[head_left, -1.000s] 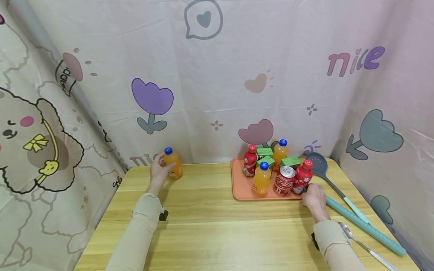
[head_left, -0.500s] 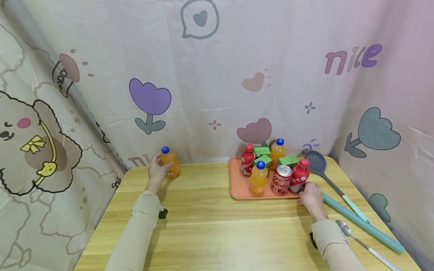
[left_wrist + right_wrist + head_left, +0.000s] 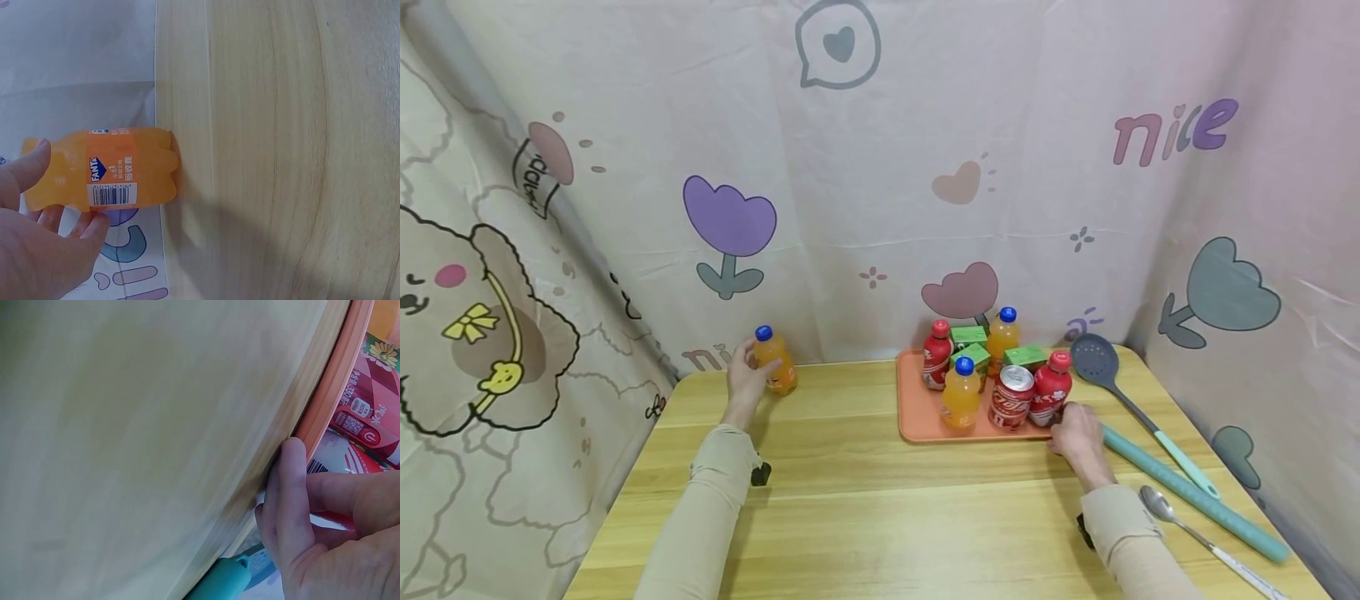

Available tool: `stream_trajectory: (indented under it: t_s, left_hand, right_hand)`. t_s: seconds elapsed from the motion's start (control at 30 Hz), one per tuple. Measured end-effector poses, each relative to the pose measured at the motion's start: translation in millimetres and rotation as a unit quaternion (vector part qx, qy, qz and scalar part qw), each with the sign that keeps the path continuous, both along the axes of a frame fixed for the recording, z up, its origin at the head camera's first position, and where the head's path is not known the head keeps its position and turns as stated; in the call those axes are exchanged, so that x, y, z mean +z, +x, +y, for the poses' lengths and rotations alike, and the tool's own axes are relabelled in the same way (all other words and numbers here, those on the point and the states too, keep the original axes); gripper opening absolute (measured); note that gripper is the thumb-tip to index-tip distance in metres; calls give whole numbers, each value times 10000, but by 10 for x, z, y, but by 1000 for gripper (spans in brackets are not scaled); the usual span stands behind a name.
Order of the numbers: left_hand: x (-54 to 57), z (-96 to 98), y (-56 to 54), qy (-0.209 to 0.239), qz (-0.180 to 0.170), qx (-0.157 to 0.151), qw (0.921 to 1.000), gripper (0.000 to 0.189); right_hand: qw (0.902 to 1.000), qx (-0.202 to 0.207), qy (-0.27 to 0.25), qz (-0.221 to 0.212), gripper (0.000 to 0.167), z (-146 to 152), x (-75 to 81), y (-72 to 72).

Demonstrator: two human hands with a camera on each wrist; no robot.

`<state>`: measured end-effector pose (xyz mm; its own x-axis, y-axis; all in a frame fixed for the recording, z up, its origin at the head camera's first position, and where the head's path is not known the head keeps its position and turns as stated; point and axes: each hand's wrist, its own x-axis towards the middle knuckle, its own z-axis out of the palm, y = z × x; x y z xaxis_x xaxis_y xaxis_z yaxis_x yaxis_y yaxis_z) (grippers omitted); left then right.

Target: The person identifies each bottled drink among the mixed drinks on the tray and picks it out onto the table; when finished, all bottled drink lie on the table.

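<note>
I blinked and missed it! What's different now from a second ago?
The coral tray slid a little to the left with its drinks, and the right hand, pinching its edge, moved along. Nothing was let go: the left hand still holds the Fanta bottle; skimmer and spoon stayed put.

The head view is bright; the right wrist view's tabletop [image 3: 144, 450] looks dim and blurred.

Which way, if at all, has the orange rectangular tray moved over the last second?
Yes: in the head view, the orange rectangular tray has shifted slightly left against the pink flower print on the pale cloth backdrop.
</note>
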<state>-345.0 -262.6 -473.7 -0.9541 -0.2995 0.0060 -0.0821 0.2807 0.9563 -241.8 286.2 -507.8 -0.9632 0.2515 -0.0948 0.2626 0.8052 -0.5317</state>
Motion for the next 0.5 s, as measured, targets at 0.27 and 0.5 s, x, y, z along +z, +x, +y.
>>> stream_trajectory:
  t_s: [0.27,0.5]
  left_hand:
    - [-2,20,-4,-4,-8,-23,10000,73]
    - [-2,39,18,80,-24,28,10000,72]
  right_hand:
    - [9998,-15,-177,-63,19,-45,-3,14]
    - [9997,-41,-188,-178,23,-41,2,9]
